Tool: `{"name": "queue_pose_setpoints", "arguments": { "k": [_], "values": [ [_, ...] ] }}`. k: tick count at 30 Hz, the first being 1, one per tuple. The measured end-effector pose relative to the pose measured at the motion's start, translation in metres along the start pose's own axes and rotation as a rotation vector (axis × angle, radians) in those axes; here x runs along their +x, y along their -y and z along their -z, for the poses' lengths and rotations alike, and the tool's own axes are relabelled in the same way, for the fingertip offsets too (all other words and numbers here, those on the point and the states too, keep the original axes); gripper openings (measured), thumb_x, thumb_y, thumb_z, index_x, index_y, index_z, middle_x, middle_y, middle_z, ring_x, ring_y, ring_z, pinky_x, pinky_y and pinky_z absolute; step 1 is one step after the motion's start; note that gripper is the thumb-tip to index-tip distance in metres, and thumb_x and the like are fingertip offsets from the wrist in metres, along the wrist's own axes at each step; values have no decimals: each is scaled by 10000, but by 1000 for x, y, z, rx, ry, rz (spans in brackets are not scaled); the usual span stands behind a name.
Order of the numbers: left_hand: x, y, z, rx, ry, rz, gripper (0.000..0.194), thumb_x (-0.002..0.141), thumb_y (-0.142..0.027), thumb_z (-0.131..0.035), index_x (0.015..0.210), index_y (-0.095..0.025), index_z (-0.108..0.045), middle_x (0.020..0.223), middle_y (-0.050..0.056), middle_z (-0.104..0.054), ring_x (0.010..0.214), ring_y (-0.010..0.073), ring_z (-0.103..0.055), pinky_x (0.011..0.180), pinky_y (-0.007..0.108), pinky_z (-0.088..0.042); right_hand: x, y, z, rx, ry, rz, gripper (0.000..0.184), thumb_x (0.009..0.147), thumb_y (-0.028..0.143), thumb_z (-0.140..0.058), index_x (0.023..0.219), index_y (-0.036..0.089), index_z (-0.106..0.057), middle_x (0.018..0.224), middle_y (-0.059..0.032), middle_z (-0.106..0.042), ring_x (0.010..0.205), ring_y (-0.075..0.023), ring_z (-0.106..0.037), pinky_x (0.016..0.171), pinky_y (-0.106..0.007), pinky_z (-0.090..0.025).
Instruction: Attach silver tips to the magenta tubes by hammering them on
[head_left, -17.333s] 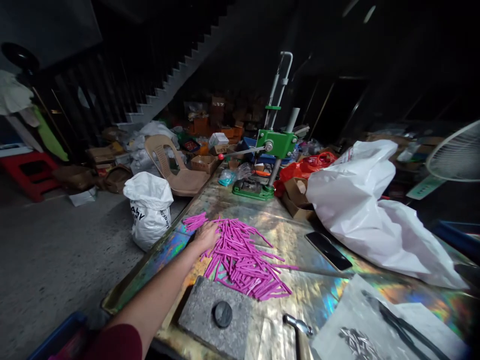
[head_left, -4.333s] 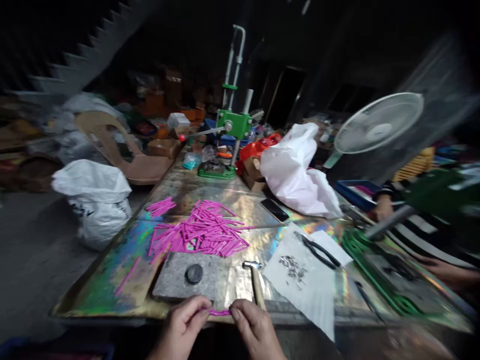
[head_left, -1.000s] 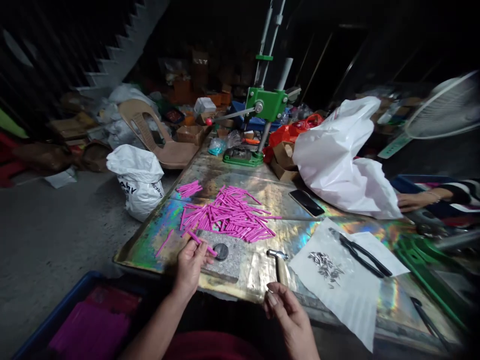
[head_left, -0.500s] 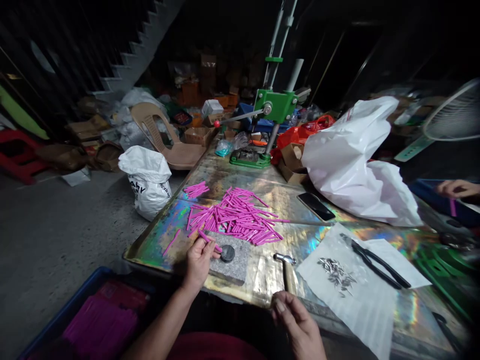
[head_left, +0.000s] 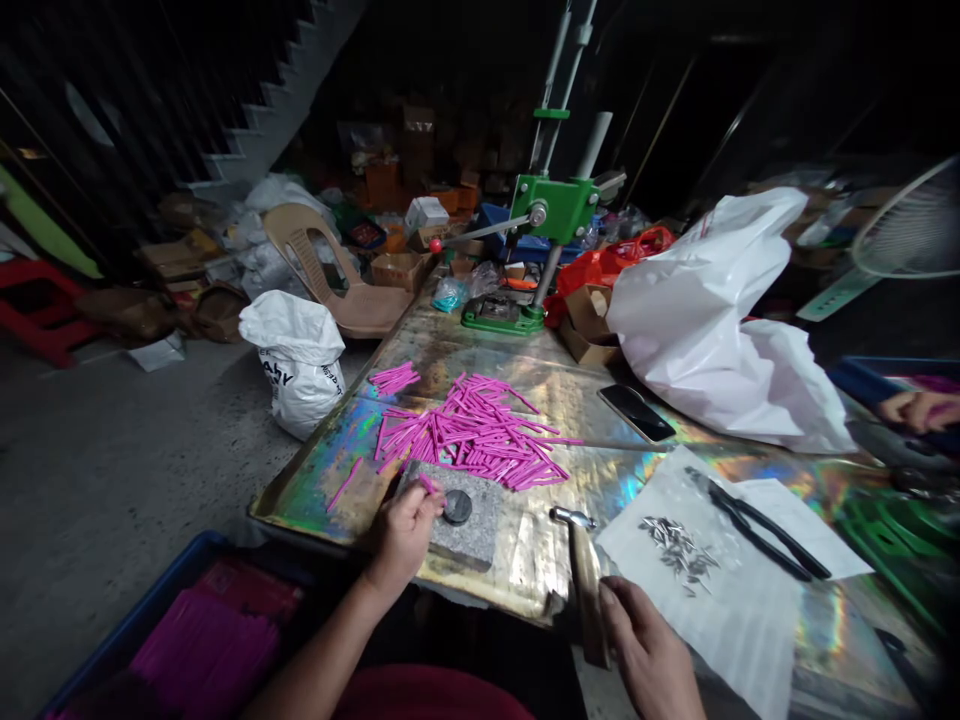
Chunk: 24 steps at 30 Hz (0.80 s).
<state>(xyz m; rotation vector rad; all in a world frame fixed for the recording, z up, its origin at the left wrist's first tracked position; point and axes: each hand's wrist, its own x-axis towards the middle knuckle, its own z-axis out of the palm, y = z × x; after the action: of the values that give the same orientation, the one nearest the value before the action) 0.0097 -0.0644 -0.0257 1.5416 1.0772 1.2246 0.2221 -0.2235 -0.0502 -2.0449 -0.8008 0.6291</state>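
My left hand [head_left: 403, 530] is closed on a pink stick [head_left: 430, 486], whose end pokes out over the grey stone block [head_left: 472, 526] with its round black disc [head_left: 457, 507]. My right hand [head_left: 651, 655] reaches the wooden handle of a hammer [head_left: 583, 580] at the table's near edge, fingers curling round it. A heap of pink sticks [head_left: 472, 437] lies just beyond the block, and one loose stick [head_left: 344, 483] lies to its left.
Small metal pieces [head_left: 679, 545] and black pliers [head_left: 757, 524] rest on white paper. A phone [head_left: 636, 412], a big white bag [head_left: 712, 320] and a green press [head_left: 540, 240] lie farther back. Another person's hand [head_left: 911, 408] is at right. A blue bin [head_left: 180, 630] sits below left.
My right hand has moved right and onto the hammer handle. My left hand has brought the pink stick lower over the stone block.
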Motion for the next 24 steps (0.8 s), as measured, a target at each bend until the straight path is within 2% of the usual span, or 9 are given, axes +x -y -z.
{"name": "queue_pose_setpoints", "arguments": {
  "k": [3,7,10,13,15,18,20,22,24],
  "values": [
    [2,-4,3,182,116,-167,135,733,-185,-524,666,-201,-640,626,22,-617,622,160,-576,629,248,-435,7,-3,0,-330,75,4,303,683,525,-491,758,244,-577,584,-53,-640,564,-262,-592,523,-324,-376],
    [6,-9,4,262,210,-263,185,754,-183,-489,648,-199,-639,624,45,-616,632,176,-570,616,260,-415,9,-4,-6,-395,84,64,326,636,479,-550,841,226,-557,674,-92,-657,552,-272,-592,494,-321,-348],
    [9,-10,4,226,249,-232,181,756,-201,-489,659,-203,-642,631,47,-614,646,181,-565,627,265,-407,13,-6,-5,-244,100,-47,277,597,394,-570,796,202,-567,513,-30,-601,454,-239,-554,477,-317,-354],
    [11,-12,3,205,265,-222,183,750,-211,-493,642,-206,-640,610,40,-601,626,176,-555,619,263,-407,15,-3,0,82,152,-146,184,603,362,-549,679,195,-563,451,12,-546,424,-186,-512,451,-286,-356],
    [12,-14,3,218,262,-255,194,751,-196,-486,627,-209,-635,589,36,-593,604,172,-551,601,258,-410,12,5,3,290,204,-161,185,616,367,-568,681,195,-545,477,22,-553,424,-145,-483,419,-246,-336],
    [11,-16,2,307,250,-372,224,763,-159,-460,624,-211,-628,568,34,-582,579,168,-546,573,252,-407,0,29,5,452,297,-181,248,635,408,-609,738,206,-511,493,42,-549,345,-87,-404,341,-190,-249],
    [10,-16,2,378,257,-437,248,780,-142,-436,635,-207,-626,561,32,-572,569,165,-538,563,251,-400,-9,47,5,498,323,-143,270,629,416,-639,756,212,-515,546,44,-550,329,-66,-394,320,-175,-246],
    [9,-15,1,403,271,-449,261,792,-134,-422,646,-205,-627,564,32,-567,571,164,-535,563,252,-394,-15,63,7,519,337,-32,276,635,399,-653,826,223,-558,618,31,-559,398,-87,-466,355,-188,-346],
    [9,-13,1,370,275,-421,252,789,-129,-433,650,-209,-627,575,30,-569,581,165,-535,568,254,-388,-17,74,9,484,368,112,334,670,379,-634,975,251,-587,696,0,-607,533,-138,-556,458,-227,-449]
  ]
}}
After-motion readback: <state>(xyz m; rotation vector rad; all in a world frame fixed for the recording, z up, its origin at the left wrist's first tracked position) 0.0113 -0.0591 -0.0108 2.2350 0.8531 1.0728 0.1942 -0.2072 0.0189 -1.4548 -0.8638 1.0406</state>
